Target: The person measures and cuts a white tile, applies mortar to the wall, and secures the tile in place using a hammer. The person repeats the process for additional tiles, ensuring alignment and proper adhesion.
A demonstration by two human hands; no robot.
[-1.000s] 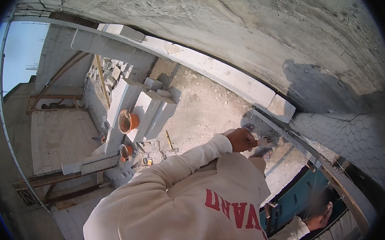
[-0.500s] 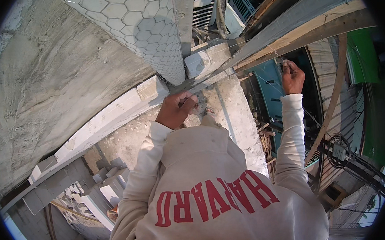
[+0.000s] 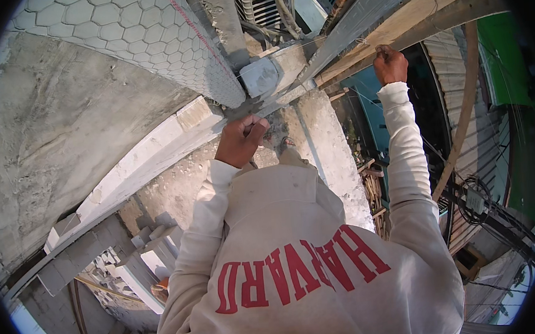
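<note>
My left hand (image 3: 242,140) has its fingers curled closed just below the join between a white block ledge (image 3: 191,117) and a mesh-covered column (image 3: 167,56); whatever it may grip is hidden. At upper right, my right hand (image 3: 390,65) pinches at a thin pale string (image 3: 360,41), which has a small tangle beside a long timber board (image 3: 430,3). A grey beam (image 3: 356,21) runs alongside that board. A pale block (image 3: 260,77) sits at the foot of the column. Below my hands, my sandaled foot (image 3: 287,143) shows on the rough concrete.
A concrete wall (image 3: 60,132) fills the left. Right of the concrete floor (image 3: 335,162) is a drop showing corrugated roofing (image 3: 461,91), a green panel (image 3: 499,58), a wooden pole (image 3: 463,122) and bundled cables (image 3: 481,202). Stacked blocks (image 3: 144,262) lie at lower left.
The view has swung round from the block-strewn floor to the column. Both arms now reach forward; since half a second ago my right hand has moved farther up along the board.
</note>
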